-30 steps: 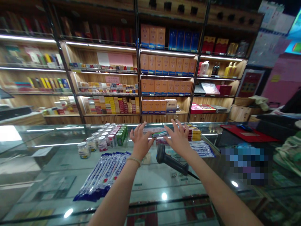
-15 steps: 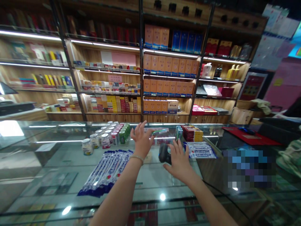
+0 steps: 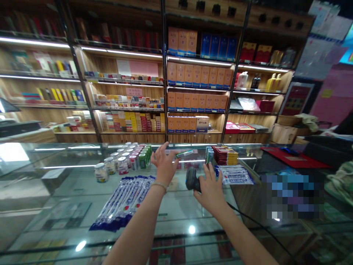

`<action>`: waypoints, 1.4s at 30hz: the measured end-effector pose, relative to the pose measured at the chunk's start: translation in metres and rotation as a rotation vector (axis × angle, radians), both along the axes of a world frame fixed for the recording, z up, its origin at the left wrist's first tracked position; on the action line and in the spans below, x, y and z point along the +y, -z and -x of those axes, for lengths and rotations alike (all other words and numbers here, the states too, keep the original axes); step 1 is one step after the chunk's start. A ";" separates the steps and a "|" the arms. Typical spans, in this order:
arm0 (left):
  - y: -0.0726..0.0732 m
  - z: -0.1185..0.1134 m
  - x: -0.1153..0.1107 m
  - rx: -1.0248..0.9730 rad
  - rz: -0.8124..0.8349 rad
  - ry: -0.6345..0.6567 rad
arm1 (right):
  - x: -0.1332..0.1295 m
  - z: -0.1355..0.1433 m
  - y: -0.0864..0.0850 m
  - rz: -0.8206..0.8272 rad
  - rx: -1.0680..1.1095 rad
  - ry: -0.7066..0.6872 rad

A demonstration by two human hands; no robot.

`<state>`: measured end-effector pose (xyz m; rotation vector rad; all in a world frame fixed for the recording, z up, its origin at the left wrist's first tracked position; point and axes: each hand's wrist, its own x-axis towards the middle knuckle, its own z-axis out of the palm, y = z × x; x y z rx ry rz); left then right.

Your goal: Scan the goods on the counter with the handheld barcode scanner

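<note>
- The left hand [image 3: 166,166] pinches one end of a slim green-and-white pack [image 3: 185,153] between thumb and fingertips, above the glass counter [image 3: 176,218]
- The right hand [image 3: 211,189] curves over the handle of the black scanner [image 3: 191,179], fingers partly spread; how firmly it grips cannot be told
- Clear, rounded jars [image 3: 101,173] with white lids hold small pieces, too blurred to name; pink containers [image 3: 133,162] and green containers [image 3: 142,161] stand beside them
- Shiny blue-and-white packets [image 3: 121,200] fan out flat, nearer the person than the jars
- Red-and-yellow packs [image 3: 227,156] sit stacked at the right, beside small upright blue-green packs [image 3: 209,155]
- A second ago, both hands were at the slim pack, and the scanner lay uncovered
</note>
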<state>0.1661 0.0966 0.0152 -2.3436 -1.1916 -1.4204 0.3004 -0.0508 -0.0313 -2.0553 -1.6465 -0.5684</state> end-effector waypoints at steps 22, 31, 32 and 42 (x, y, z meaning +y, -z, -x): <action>0.007 0.001 0.005 -0.099 -0.020 0.008 | -0.019 0.010 -0.019 -0.256 0.479 -0.340; 0.007 -0.001 0.006 -0.094 -0.023 -0.016 | -0.019 0.008 -0.016 -0.297 0.393 -0.253; 0.006 -0.001 0.005 -0.092 -0.020 -0.016 | -0.019 0.007 -0.016 -0.310 0.386 -0.257; 0.002 -0.001 0.002 -0.094 0.024 -0.009 | -0.019 0.006 -0.022 -0.234 0.294 -0.216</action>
